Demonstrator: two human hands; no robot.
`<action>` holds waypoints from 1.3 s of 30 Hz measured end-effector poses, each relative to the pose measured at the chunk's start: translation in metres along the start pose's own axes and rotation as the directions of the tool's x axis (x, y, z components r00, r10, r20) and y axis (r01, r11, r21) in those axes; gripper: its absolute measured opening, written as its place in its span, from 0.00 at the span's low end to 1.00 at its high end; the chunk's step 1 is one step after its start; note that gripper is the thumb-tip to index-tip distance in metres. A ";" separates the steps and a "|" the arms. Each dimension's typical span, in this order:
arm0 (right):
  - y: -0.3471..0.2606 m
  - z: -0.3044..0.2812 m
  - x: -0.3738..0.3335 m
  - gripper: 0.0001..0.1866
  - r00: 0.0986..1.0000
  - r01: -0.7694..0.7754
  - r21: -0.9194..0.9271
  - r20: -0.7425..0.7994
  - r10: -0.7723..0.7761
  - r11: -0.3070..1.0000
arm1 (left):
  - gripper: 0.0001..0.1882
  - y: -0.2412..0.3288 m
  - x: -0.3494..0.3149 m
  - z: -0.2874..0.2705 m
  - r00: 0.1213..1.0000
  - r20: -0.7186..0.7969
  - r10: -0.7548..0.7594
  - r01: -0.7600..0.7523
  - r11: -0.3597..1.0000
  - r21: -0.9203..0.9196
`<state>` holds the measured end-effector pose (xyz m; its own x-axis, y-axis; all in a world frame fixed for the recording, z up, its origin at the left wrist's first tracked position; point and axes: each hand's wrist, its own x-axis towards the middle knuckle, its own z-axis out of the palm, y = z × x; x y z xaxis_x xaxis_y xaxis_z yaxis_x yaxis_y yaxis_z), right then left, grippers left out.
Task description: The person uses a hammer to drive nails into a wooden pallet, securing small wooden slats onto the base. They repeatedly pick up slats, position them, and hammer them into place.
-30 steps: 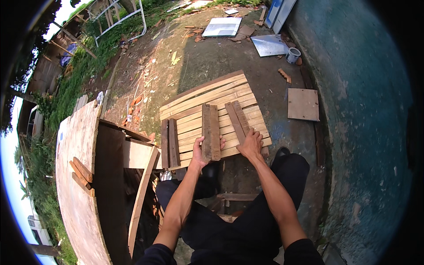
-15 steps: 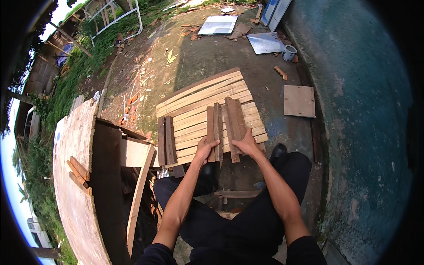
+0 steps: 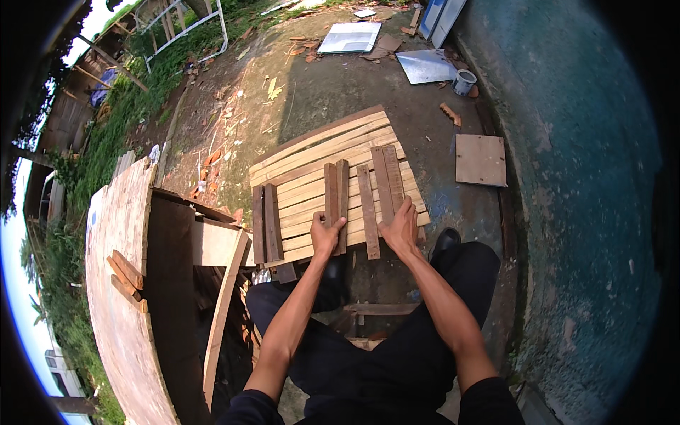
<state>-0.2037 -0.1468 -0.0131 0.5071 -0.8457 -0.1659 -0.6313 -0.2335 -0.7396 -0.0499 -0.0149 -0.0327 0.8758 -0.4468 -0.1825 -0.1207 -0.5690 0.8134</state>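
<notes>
A slatted panel of pale wooden strips [image 3: 304, 199] lies in front of my knees, with several darker wood battens across it. My left hand [image 3: 326, 234] is closed on the lower end of a pair of battens [image 3: 336, 188] near the panel's middle. To the right, my right hand [image 3: 401, 228] grips the near end of another pair of battens [image 3: 387, 180], thumb on the left and fingers on the right. Between the two pairs lies a single batten [image 3: 368, 212], apart from both hands, its near end past the panel's edge. Another pair of battens [image 3: 268, 224] rests at the panel's left.
At my left stands a worn wooden board [image 3: 117, 212] with short wood pieces [image 3: 126, 280] on it. A curved plank [image 3: 225, 312] leans beside it. A blue-green wall [image 3: 581, 177] runs along the right. A square board [image 3: 480, 160] and a can [image 3: 464, 83] are on the ground.
The right-hand pair has shifted right and up with my right hand, and the single batten now lies apart from it. My left hand's pair has moved slightly left and away from me.
</notes>
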 end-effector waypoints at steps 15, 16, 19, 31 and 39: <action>0.034 0.020 0.023 0.35 0.995 0.059 0.043 0.074 -0.062 0.997 | 0.16 -0.011 0.011 -0.015 0.959 0.249 -0.138 0.254 0.809 -0.531; 0.034 0.019 0.027 0.32 0.996 0.043 0.108 0.069 -0.051 0.993 | 0.16 -0.011 0.014 -0.014 0.970 0.190 -0.150 0.230 0.815 -0.531; 0.032 0.016 0.031 0.26 1.000 -0.005 0.256 0.006 0.003 0.967 | 0.19 -0.013 0.026 -0.016 0.983 0.091 -0.160 0.183 0.907 -0.380; 0.030 -0.002 0.023 0.26 0.994 0.019 -0.121 -0.107 -0.032 0.992 | 0.28 0.013 0.000 -0.001 0.940 -0.057 0.337 -0.281 0.859 0.429; 0.027 -0.006 0.020 0.33 0.992 0.122 -0.168 -0.014 -0.126 0.978 | 0.31 0.018 -0.013 0.019 0.969 0.210 0.134 -0.189 0.945 0.267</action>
<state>-0.2145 -0.1730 -0.0326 0.5745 -0.8162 -0.0618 -0.6542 -0.4124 -0.6340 -0.0723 -0.0319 -0.0263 0.7341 -0.6538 -0.1833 -0.4040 -0.6376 0.6559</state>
